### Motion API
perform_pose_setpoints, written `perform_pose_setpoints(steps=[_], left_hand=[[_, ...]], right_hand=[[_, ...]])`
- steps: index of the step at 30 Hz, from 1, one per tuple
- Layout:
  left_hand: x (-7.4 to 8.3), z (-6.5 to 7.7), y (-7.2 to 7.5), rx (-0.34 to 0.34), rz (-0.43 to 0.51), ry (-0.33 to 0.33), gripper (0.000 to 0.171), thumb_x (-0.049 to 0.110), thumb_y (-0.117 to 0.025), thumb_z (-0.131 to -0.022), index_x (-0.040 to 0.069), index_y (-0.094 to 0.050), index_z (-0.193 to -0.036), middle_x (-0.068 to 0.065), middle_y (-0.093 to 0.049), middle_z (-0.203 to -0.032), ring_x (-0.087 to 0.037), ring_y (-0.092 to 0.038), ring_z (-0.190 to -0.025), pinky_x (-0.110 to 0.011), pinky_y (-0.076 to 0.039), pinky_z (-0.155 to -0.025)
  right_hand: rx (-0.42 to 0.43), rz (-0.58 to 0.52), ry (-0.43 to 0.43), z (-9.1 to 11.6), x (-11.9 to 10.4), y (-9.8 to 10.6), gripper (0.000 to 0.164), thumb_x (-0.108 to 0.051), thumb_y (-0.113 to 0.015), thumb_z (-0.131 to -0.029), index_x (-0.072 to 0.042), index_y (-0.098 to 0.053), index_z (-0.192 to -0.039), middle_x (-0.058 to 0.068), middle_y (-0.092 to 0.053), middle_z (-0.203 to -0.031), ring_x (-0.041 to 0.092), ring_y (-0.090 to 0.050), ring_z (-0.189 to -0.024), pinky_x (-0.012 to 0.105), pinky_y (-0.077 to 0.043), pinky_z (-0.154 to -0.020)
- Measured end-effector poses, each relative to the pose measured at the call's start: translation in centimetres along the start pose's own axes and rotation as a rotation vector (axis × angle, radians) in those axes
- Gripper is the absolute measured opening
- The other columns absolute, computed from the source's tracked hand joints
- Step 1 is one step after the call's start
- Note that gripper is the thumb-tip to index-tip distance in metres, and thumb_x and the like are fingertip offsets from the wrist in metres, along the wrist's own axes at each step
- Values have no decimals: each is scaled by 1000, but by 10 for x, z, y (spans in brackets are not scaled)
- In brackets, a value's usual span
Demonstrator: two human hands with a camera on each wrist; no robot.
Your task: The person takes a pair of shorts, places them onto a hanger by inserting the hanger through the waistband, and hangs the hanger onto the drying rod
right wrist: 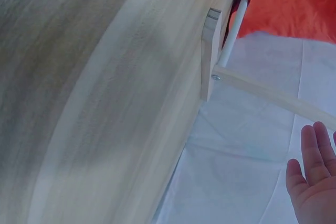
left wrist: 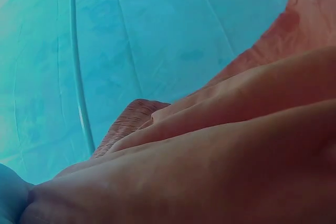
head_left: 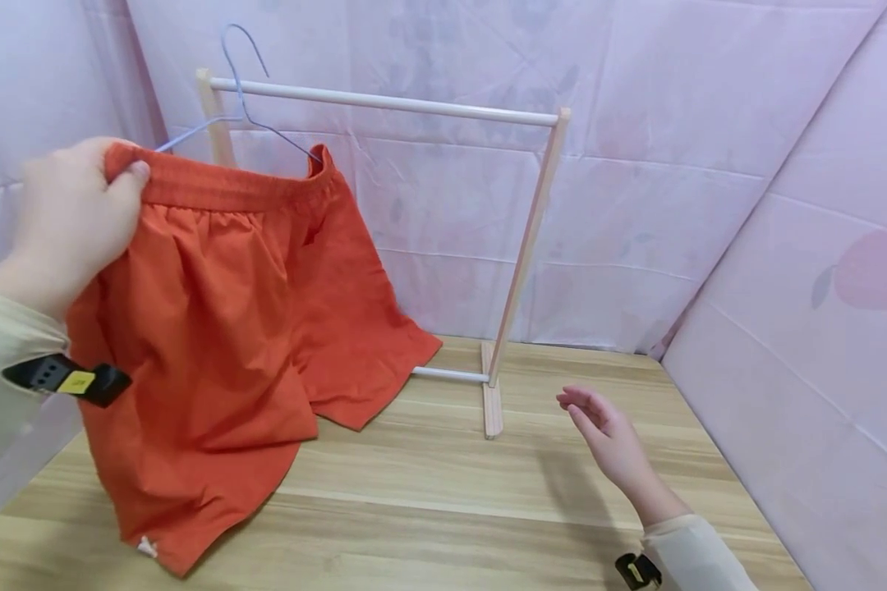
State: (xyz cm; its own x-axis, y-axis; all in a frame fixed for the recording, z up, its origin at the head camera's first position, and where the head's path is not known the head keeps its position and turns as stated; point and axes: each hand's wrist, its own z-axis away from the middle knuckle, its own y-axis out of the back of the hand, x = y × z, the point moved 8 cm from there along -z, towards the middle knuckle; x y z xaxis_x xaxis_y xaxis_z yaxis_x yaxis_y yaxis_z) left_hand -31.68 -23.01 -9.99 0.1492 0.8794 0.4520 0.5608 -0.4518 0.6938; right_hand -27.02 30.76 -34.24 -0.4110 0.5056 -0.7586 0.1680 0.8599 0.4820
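Orange shorts (head_left: 222, 312) hang at the left of the head view, with a gathered elastic waistband along the top. My left hand (head_left: 74, 213) pinches the waistband at its left end, thumb in front. A thin light-blue hanger (head_left: 241, 94) rises out of the waist, its hook up beside the rack's top bar; its lower part is hidden inside the shorts. Whether the hook touches the bar I cannot tell. In the left wrist view the shorts' cloth (left wrist: 220, 145) fills the lower part. My right hand (head_left: 604, 435) is held over the table at the right, fingers relaxed, holding nothing.
A small rack with a white top bar (head_left: 399, 103), wooden posts and a wooden foot (head_left: 492, 402) stands behind the shorts on a wood-grain table (head_left: 429, 509). Pale patterned cloth walls (head_left: 710, 123) close in the back and sides.
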Motion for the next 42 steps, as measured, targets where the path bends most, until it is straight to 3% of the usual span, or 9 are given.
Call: perform_pose_setpoints(steps=[10, 16, 24, 27, 29, 32, 34, 39, 42], left_hand=[[0, 15, -25, -26, 41, -95, 42, 23, -36, -98, -5, -51, -125, -33, -54, -111, -51, -46, -99, -60, -35, -86], [-2, 30, -39, -71, 52, -77, 41, 28, -36, -98, -2, -53, -120, -28, -57, -103, -45, -49, -91, -55, -40, -75], [-10, 39, -56, -226, 20, -44, 45, 45, -41, -95, 3, -54, -89, -10, -48, -59, -28, -47, -63, -36, -36, -50], [-13, 41, -61, -277, 26, -29, 48, 49, -41, -94, 3, -52, -87, -8, -42, -54, -26, -45, -59, -34, -37, -47], [-13, 42, -63, -277, 27, -29, 49, 48, -41, -93, 2, -53, -99, -13, -50, -63, -29, -49, -64, -38, -42, -51], [-7, 44, -61, -241, -21, -51, 57, 45, -43, -94, 0, -45, -129, -23, -58, -92, -39, -52, -81, -52, -46, -64], [2, 46, -57, -161, -88, -112, 66, 40, -48, -93, -2, -32, -140, -29, -51, -118, -46, -49, -100, -61, -40, -79], [47, 69, -56, 153, -182, -382, 63, 27, -61, -85, -4, -38, -135, -28, -35, -138, -46, -32, -125, -65, -22, -97], [79, 94, -81, 220, -147, -528, 59, 28, -65, -82, -3, -47, -128, -25, -41, -134, -42, -37, -122, -64, -26, -95]], right_hand=[[-6, 17, -28, 5, 5, -3, 27, -4, -49, -96, 7, -52, -120, 23, -61, -112, -2, -55, -100, 8, -40, -83], [-9, 17, -35, 6, 6, -6, 26, -4, -50, -96, 7, -53, -119, 22, -61, -111, -2, -55, -100, 8, -40, -83], [-31, 3, -64, 10, 14, -12, 27, -6, -49, -96, 6, -52, -120, 22, -61, -112, 0, -56, -100, 10, -42, -82], [-35, -4, -54, 10, 13, -14, 27, -5, -49, -96, 7, -52, -120, 22, -61, -111, 1, -56, -100, 10, -42, -82], [-37, -3, -43, 9, 12, -15, 26, -4, -49, -96, 7, -53, -119, 23, -61, -110, 1, -57, -100, 10, -42, -82], [-45, 2, -39, 9, 10, -16, 26, -3, -50, -95, 7, -53, -119, 23, -61, -110, 6, -58, -100, 11, -42, -82], [-58, 21, -47, 9, 9, -17, 27, -4, -50, -95, 8, -52, -120, 23, -60, -111, 13, -59, -102, 13, -43, -83], [-107, 152, -79, 3, 9, -23, 33, -8, -53, -95, 5, -50, -125, 20, -59, -118, 31, -57, -108, 38, -46, -90], [-148, 269, -82, -5, 5, -33, 38, -11, -56, -93, 3, -49, -128, 20, -57, -121, 35, -54, -111, 51, -41, -92]])
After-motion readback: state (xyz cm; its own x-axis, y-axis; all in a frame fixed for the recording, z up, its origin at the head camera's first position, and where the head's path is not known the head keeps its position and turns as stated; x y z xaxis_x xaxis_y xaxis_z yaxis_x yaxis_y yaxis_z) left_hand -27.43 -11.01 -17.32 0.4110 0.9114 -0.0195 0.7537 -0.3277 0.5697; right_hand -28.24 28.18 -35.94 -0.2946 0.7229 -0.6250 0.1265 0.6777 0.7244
